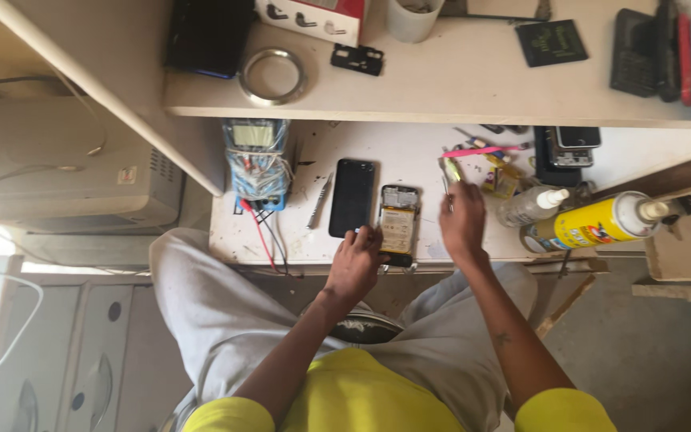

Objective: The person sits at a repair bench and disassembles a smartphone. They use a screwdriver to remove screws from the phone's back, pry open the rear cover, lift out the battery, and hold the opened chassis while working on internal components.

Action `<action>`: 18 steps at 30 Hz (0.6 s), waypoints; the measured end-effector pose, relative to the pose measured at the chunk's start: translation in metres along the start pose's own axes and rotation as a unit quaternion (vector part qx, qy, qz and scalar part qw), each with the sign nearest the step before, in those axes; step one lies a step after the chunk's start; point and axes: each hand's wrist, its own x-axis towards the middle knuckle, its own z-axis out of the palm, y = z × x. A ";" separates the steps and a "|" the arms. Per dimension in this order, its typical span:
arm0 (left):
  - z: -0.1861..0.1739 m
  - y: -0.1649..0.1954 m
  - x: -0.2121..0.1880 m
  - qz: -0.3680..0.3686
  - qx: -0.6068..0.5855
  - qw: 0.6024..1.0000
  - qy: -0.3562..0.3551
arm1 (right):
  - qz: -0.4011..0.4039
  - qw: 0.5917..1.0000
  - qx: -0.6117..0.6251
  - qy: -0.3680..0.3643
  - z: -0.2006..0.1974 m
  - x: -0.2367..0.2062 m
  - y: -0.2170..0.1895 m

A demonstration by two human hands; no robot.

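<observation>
Now left hand fingers pressed on opened phone, grip unclear; right hand fingers grasping yellow tool.

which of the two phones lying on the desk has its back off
The opened phone under the left hand, its yellow-labelled battery exposed. The black phone just left of it lies closed and untouched.

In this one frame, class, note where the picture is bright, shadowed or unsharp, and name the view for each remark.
Head view: daylight washes out the white bench and the far left edge; the shelf throws a shadow band along the bench's back; the right hand, holding a small yellow-green tool, looks slightly soft; the left hand on the opened phone looks sharper; the straight shelf edges show little distortion.
</observation>
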 end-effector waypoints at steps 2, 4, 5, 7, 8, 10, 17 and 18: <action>-0.003 0.004 0.001 -0.004 0.000 1.000 -0.003 | 0.035 0.998 -0.033 -0.034 -0.011 -0.011 0.022; -0.005 0.004 0.001 -0.009 -0.002 1.000 -0.007 | 0.047 0.996 -0.050 -0.056 -0.009 -0.017 0.034; -0.004 0.004 0.000 -0.010 0.000 1.000 -0.010 | 0.042 0.996 -0.053 -0.061 -0.005 -0.020 0.037; -0.004 0.003 0.001 -0.012 0.006 1.000 -0.014 | 0.035 0.997 -0.035 -0.064 0.006 -0.020 0.042; -0.003 0.003 0.001 -0.010 0.009 1.000 -0.011 | 0.034 0.997 -0.015 -0.063 0.011 -0.018 0.045; -0.002 0.003 0.002 -0.006 0.015 1.000 -0.006 | 0.060 0.995 0.014 -0.079 0.018 -0.011 0.049; 0.000 0.002 0.001 -0.015 0.013 1.000 -0.021 | 0.163 0.971 -0.024 -0.171 0.017 0.011 0.037; 0.001 0.002 0.000 -0.017 0.015 0.999 -0.023 | 0.160 0.971 -0.041 -0.171 0.015 0.012 0.032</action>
